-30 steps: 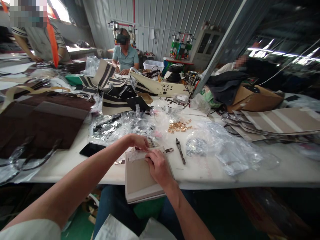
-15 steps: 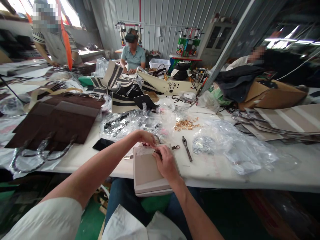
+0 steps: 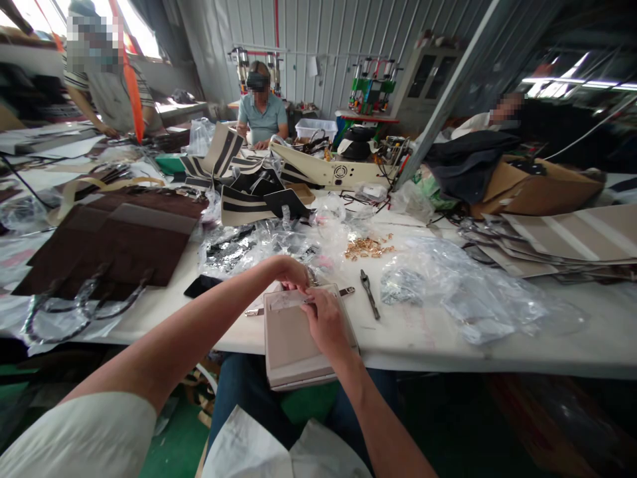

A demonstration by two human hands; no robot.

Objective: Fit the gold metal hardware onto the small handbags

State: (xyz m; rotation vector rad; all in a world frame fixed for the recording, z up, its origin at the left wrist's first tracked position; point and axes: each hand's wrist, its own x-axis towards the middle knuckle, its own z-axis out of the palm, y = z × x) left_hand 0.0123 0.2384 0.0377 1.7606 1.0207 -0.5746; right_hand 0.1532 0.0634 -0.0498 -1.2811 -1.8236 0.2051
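Observation:
A beige boxy bag (image 3: 298, 338) lies at the table's front edge, partly overhanging it toward my lap. Narrow straps with metal ends, one a right strap (image 3: 347, 291), stick out on both sides of its far end. My left hand (image 3: 294, 273) reaches over that far edge with bent, closed fingers. My right hand (image 3: 324, 317) rests on the upper face, thumb and fingers pinched close to the left fingertips. Something small and dark shows at the right fingertips, too small to name. Clear film lies on the bag beside them. A slim dark metal tool (image 3: 369, 294) lies to the right.
Small gold metal pieces (image 3: 368, 247) lie beyond the bag, near crumpled plastic bags (image 3: 472, 292). Dark brown bag pieces with handles (image 3: 114, 245) are at left, with a black phone-like object (image 3: 203, 285) nearer. Beige panels (image 3: 572, 236) are stacked right. Several people work farther back.
The view has shifted slightly. Both hands stay together at the bag's far end, with only small finger movement; the bag has barely moved.

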